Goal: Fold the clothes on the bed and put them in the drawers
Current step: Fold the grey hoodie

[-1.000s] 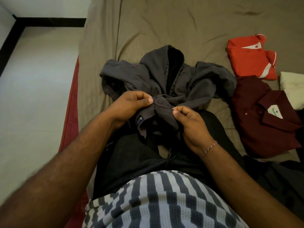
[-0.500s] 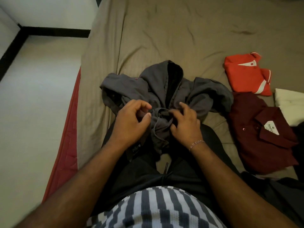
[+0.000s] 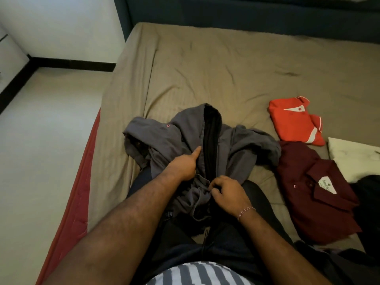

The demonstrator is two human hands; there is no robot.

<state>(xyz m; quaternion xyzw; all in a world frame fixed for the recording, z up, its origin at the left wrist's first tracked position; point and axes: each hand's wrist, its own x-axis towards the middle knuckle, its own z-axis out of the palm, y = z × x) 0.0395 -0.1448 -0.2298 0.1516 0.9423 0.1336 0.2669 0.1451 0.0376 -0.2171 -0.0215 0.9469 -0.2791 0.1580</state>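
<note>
Right, one crumpled grey garment [image 3: 178, 140] lies on the bed [image 3: 205, 66], its near end spilling onto the person's lap; a dark lining strip runs down its middle; one small red snap shows on its left part. Two hands are on it: the left hand [image 3: 185, 164] rests on the cloth just left of that dark strip, thumb stretched out flat along the fabric, the other fingers hidden beneath the hand, so their curl I cannot tell; the right hand [image 3: 228, 192] has its fingers curled in, pinching a bunched fold of the grey garment near the waist; one thin red-and-white bracelet [image 3: 246, 210] circles that wrist. Over to the right, two folded shirts: one red shirt [image 3: 292, 120] with white trim, farther away, and one maroon shirt [image 3: 314, 186] with a white collar label, nearer, the two just touching at their edges; one white pillow [image 3: 353, 157] sits beside the maroon shirt at the frame's right. Dark clothing [image 3: 366, 194] lies heaped at the right edge; how many pieces, I cannot tell.
</note>
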